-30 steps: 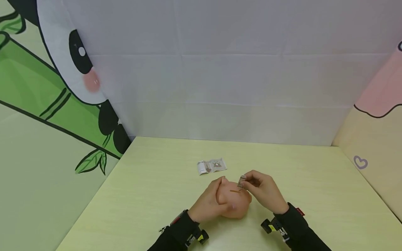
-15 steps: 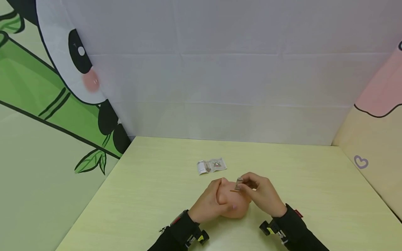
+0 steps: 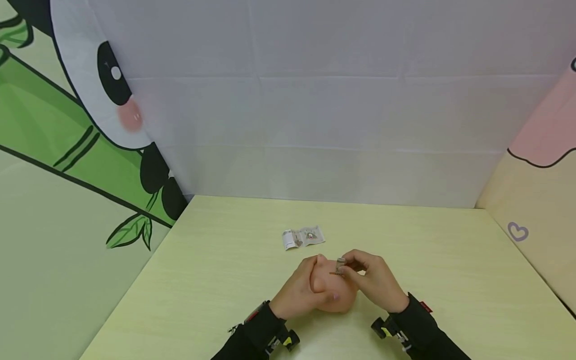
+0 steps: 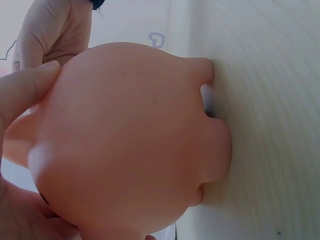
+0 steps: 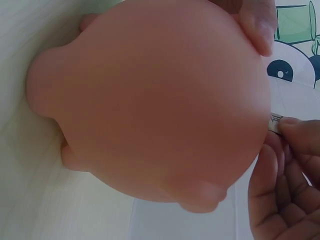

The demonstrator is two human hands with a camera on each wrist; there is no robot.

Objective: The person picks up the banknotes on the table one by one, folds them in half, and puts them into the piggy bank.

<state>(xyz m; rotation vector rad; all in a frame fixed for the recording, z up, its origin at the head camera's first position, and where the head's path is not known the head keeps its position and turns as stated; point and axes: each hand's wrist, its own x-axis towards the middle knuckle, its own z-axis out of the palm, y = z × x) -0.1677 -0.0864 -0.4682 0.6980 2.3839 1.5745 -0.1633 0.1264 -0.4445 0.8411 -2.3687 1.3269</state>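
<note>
A pink piggy bank [image 3: 333, 290] stands on the table, its feet against the top in the left wrist view. My left hand [image 3: 296, 291] holds its left side, with the thumb near the back. Above the narrow slot [image 3: 333, 273] on top, my right hand [image 3: 377, 281] pinches a small folded banknote [image 3: 339, 263] between thumb and fingers. In the right wrist view the banknote [image 5: 273, 122] meets the pig's upper edge; whether its lower end is inside the slot is hidden.
Another banknote [image 3: 303, 237], creased and pale, lies flat on the light wooden table [image 3: 225, 250] beyond the pig. A white cloth backdrop [image 3: 315, 125] rises behind the table, with a printed panel [image 3: 531, 210] at the right.
My right hand has moved left and slightly down, bringing the folded banknote from the right of the slot to over it. The left hand and pig have stayed put.
</note>
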